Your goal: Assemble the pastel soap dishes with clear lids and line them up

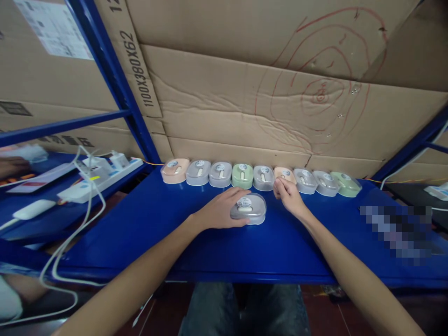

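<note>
I have the left hand [219,211] on my landmark, a rounded grey plastic case [257,212] with a clear lid and an oval sticker [244,201] on top. The hand grips it from the left, fingers over the far side, thumb along the near side. Case is on or just above the blue tabletop [196,252]; can't tell which from my end.

Right hand [289,193] is to the right of the grey case and slightly beyond, apart from it, fingers curled in and pressed together; can't tell if anything small is pinched. It covers part of a peach case [285,171] in my view, contact unclear.

Beyond the grey case I count nine clear-lidded cases [242,177] in a row, left to right: peach, grey, grey, green, grey, peach, grey, grey, green. Farther beyond it, cardboard [210,93] with red hand-drawn rings [321,95], up and right.

Well left of the grey case: white power strip [105,182], plugs in. Well right: pixelated patch [402,235], unreadable. Nearer than it: denim-clad legs [210,310].
</note>
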### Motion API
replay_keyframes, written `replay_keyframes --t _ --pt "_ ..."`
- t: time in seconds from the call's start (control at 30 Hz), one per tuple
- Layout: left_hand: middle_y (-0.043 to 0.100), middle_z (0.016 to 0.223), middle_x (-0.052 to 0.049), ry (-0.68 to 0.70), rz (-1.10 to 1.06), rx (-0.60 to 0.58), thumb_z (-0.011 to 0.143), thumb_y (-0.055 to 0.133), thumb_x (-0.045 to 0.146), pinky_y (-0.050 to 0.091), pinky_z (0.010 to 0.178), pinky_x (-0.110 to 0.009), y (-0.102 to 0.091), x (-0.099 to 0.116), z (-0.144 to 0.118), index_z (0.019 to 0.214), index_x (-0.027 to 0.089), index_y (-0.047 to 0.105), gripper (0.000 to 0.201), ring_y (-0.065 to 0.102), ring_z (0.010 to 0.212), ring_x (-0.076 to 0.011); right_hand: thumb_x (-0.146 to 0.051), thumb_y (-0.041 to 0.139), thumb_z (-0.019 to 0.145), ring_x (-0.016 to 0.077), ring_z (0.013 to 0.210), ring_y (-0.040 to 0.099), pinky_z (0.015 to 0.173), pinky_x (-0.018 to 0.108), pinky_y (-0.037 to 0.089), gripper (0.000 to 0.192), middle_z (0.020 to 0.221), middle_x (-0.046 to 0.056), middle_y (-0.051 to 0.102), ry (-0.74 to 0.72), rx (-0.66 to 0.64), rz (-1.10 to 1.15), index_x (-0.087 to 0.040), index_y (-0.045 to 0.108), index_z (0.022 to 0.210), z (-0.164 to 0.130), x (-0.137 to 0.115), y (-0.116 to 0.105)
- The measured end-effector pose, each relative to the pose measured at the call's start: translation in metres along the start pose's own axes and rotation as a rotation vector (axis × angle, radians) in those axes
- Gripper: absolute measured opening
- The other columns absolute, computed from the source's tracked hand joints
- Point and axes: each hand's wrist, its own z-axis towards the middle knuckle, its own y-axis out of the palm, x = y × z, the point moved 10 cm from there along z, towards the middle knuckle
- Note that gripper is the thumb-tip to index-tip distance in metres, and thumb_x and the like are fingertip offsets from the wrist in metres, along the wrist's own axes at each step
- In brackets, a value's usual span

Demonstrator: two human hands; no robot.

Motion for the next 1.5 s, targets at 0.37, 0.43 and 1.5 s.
replay_keyframes --t 0.37,0.43,1.5 --pt "0.059 0.16 -0.011 -0.048 -0.003 0.014 0.085 0.087 0.067 0.047 0.127 -0.057 0.001 -0.012 0.0 0.163 0.033 0.048 0.094 0.057 0.149 -0.0398 -0.066 0.05 0.11 0.0218 0.073 0.057 0.071 0.038 0.052 0.047 0.08 0.003 0.061 -0.05 0.033 -0.088 -0.026 0.056 0.086 -0.024 -0.01 0.007" --pt "0.055 0.164 -0.012 -0.054 -0.024 0.027 0.083 0.088 0.068 0.044 0.129 -0.058 0.003 -0.013 0.001 0.166 0.033 0.045 0.099 0.053 0.153 -0.0396 -0.057 0.051 0.111 0.0285 0.102 0.067 0.094 0.048 0.058 0.032 0.111 0.009 0.07 -0.157 -0.026 -0.161 -0.027 0.063 0.114 -0.029 -0.028 0.021" --pt "0.067 0.129 -0.01 -0.164 0.014 -0.103 0.067 0.092 0.079 0.056 0.103 -0.051 -0.014 -0.036 -0.004 0.138 0.027 0.07 0.09 0.066 0.123 -0.0387 -0.076 0.087 0.082 0.0477 0.145 0.058 0.116 0.068 0.052 0.091 0.156 0.018 0.06 -0.015 -0.305 -0.606 -0.03 0.061 0.157 -0.028 0.005 -0.031"
